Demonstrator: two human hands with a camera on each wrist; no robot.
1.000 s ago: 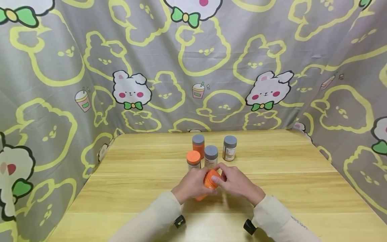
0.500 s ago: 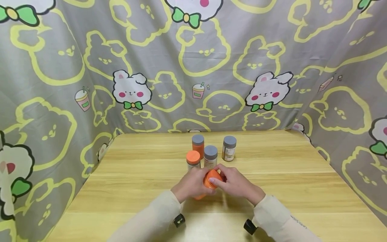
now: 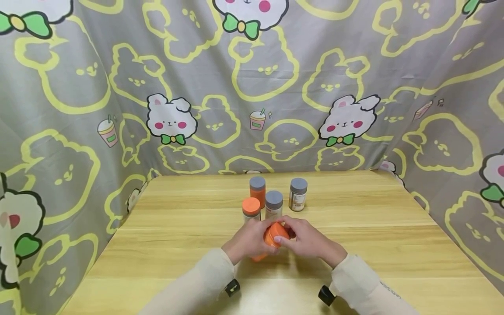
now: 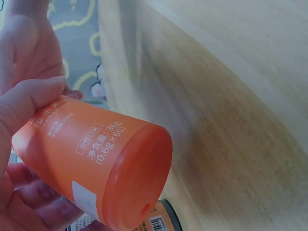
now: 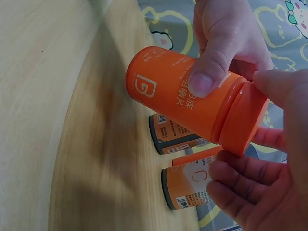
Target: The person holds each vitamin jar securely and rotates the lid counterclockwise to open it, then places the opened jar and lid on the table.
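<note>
My left hand [image 3: 252,238] grips the body of an orange supplement bottle [image 4: 110,159], which is tilted, with its base pointing down toward me. In the right wrist view, the left thumb lies along the printed side of the bottle. The fingers of my right hand [image 3: 305,236] hold the orange screw cap [image 5: 243,118] at the bottle's upper end, with thumb and fingertips around its rim. The cap sits at the neck; whether it is loose I cannot tell. Both hands are above the table, just in front of the other bottles.
Behind the hands stand an orange-capped bottle [image 3: 251,207], a grey-capped bottle [image 3: 274,202] and an orange bottle with a grey cap [image 3: 257,192]. Another grey-capped bottle [image 3: 298,194] stands to the right. A patterned curtain [image 3: 252,87] encloses the wooden table [image 3: 177,218].
My right thumb has shifted slightly down across the cap. The left hand keeps its grip on the bottle, and the standing bottles stay where they were.
</note>
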